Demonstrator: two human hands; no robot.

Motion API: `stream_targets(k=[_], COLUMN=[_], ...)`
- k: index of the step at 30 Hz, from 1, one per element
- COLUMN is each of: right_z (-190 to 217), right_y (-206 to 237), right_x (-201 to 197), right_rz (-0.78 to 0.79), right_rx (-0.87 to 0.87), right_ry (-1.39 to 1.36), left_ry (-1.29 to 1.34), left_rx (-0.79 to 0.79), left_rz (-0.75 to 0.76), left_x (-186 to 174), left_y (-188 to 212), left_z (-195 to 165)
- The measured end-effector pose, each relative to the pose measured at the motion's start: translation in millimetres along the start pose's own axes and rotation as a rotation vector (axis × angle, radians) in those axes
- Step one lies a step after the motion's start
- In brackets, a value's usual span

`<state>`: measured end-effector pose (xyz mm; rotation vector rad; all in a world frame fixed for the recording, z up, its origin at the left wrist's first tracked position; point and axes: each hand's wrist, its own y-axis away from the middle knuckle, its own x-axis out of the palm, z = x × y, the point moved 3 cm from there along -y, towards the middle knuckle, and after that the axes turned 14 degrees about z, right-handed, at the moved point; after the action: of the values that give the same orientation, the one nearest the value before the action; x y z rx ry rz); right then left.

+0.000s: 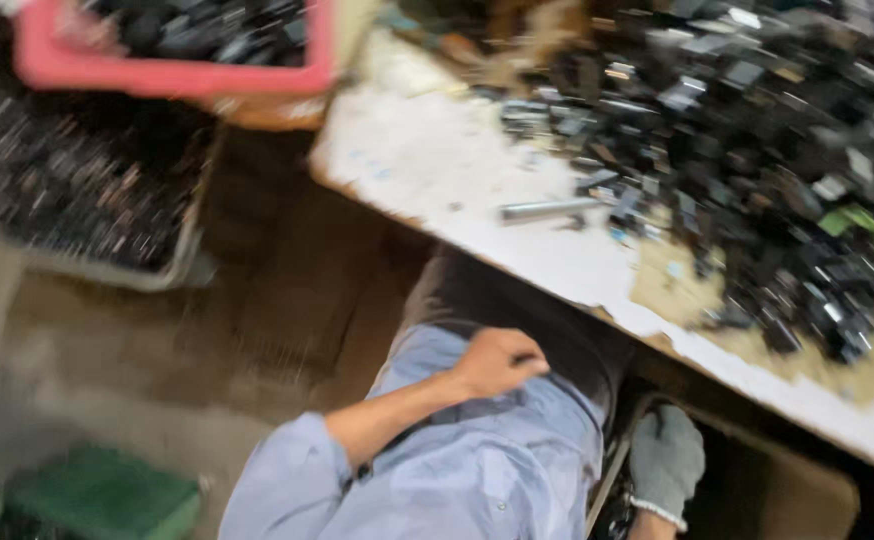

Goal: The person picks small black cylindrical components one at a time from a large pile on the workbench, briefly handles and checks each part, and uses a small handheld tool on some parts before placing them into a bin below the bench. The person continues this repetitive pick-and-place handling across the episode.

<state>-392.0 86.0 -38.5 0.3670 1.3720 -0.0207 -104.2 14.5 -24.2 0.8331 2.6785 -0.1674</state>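
Note:
The picture is blurred by motion. My left hand (497, 362) is bare, its fingers curled into a fist against my blue shirt at the waist, and nothing shows in it. My right hand (665, 460) wears a grey glove. It hangs below the table edge, beside a brown box (787, 490), with its back to the camera and its fingers hidden. A big heap of small black parts (757, 150) lies on the white worn table (427, 160), far above both hands.
A short metal rod (547, 210) lies on the table near the heap. A red crate (167, 70) of dark parts sits top left, over a grey tray (77, 180) of small dark pieces. A green block (107, 490) is on the floor, lower left.

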Motion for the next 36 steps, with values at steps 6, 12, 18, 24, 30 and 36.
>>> stream_targets(k=[6,12,18,24,30,36], right_z=[145.8,301.7,393.3,408.3,434.9,433.3], right_y=[3.0,-21.7,-63.4,-76.4,-83.2,-102.9], right_x=[-43.6,-68.1,-28.2,-4.6,-7.9,-9.5], right_rz=[-0.183,-0.249,-0.296,-0.147,-0.253,-0.179], right_rx=[-0.604,-1.064,-1.076,-0.879,-0.885,-0.787], right_ry=[-0.573,-0.409,-0.283,-0.591,-0.496,-0.718], left_ry=[-0.113,-0.165,-0.175,0.205,0.134,0.302], left_rx=[-0.246,-0.231,-0.179,-0.294,-0.329,0.011], left_rz=[0.192,0.047,-0.047,0.046,0.154,0.232], left_x=[2.5,-28.3,-92.3,-129.9,-146.5,-199.8], left_y=[30.6,51.5,72.7,84.1,79.9,110.7], left_z=[40.7,58.8,71.6,103.0,119.0,80.7])
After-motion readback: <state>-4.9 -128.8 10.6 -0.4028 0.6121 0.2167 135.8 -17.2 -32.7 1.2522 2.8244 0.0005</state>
